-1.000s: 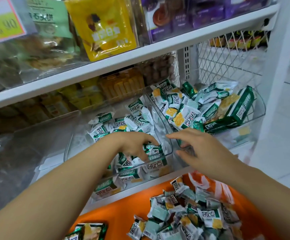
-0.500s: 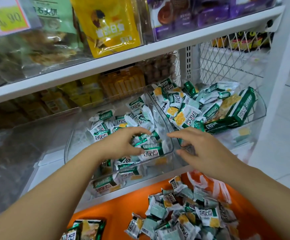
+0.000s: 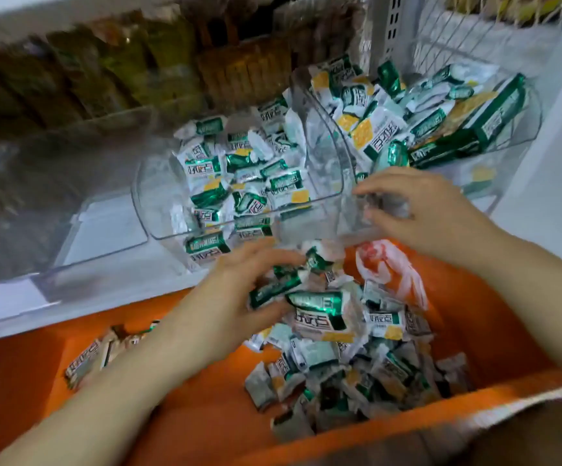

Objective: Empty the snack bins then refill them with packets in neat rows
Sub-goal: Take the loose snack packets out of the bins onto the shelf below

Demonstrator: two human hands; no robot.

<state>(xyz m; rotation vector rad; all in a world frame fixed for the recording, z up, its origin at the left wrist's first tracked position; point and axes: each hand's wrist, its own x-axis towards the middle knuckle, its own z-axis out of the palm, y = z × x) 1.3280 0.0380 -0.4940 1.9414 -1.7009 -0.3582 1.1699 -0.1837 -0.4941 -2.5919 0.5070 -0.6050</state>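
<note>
The head camera looks down on an orange crate (image 3: 205,415) that sits below a white shelf (image 3: 10,327). A loose heap of packets (image 3: 367,364), green and white, lies inside the crate toward its right side. A few more packets lie at its left end.

The left hand (image 3: 235,297) hangs over the middle of the crate, just above the heap. Its fingers are curled round a bunch of packets (image 3: 276,290).

The right hand (image 3: 417,213) is above the crate's far edge, at the front of the right bin (image 3: 528,122). Its fingers are bent, but the blur there hides whether they grip anything.

Past the crate's far edge, the middle bin (image 3: 151,213) stands on the shelf with jumbled packets inside. The right bin, above the crate's right end, is piled with the same packets. A third clear bin (image 3: 71,237) stands up and to the left of the crate.
</note>
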